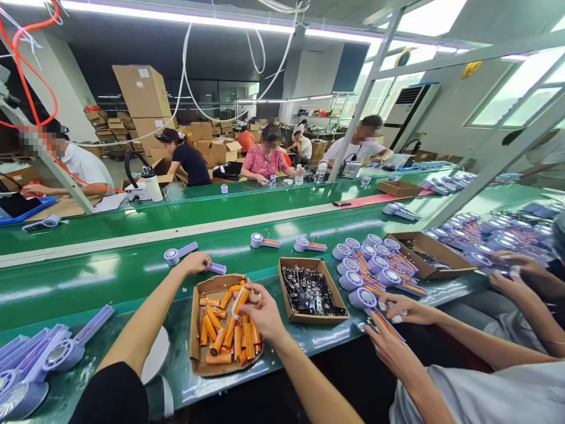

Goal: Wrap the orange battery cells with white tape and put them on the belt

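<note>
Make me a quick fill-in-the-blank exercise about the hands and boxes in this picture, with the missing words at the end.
1. The right hand holds a cylinder above a box of loose cylinders that are mostly ____ in colour.
2. The left hand is at a purple part over a long belt coloured ____.
3. From the wearer's viewpoint, the second box, full of black parts, stands to the ____ of the first.
4. Both boxes are made of ____.

Missing words: orange; green; right; cardboard.
</note>
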{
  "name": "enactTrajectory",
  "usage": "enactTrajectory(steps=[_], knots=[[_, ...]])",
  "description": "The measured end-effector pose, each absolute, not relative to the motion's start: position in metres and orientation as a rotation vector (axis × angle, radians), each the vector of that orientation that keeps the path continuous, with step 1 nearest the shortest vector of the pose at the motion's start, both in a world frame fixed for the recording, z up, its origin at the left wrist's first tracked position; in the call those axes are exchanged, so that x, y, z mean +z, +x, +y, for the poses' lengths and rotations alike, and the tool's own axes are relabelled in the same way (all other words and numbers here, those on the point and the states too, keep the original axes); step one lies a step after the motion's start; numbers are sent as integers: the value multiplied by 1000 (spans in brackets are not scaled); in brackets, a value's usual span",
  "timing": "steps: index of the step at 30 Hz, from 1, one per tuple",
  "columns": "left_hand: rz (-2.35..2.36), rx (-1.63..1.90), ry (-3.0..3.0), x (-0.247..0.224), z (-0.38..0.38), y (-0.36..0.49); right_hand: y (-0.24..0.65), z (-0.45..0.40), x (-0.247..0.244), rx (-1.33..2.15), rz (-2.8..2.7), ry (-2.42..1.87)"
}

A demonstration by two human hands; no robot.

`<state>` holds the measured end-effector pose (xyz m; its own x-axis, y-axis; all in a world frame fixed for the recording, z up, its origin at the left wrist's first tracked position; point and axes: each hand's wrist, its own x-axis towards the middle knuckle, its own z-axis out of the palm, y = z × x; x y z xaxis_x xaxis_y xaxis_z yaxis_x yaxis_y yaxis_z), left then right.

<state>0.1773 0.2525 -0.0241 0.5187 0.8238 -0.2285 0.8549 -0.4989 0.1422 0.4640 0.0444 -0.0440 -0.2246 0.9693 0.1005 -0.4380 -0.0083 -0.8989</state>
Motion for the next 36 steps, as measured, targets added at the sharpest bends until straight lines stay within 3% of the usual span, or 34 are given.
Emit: enactTrajectory(steps=[6, 11, 19, 36], knots=[[1441, -37, 2353, -33, 268, 174, 446, 160, 11, 1117, -1555, -973], [1577, 89, 2255, -58, 275, 188, 426, 223, -8, 1120, -1811, -1146], [1583, 180, 2248, -65, 279, 202, 435, 224, -31, 932, -2174, -1335], [1613, 169, 2201, -51, 273, 234, 430, 222, -14, 433, -2823, -1564]])
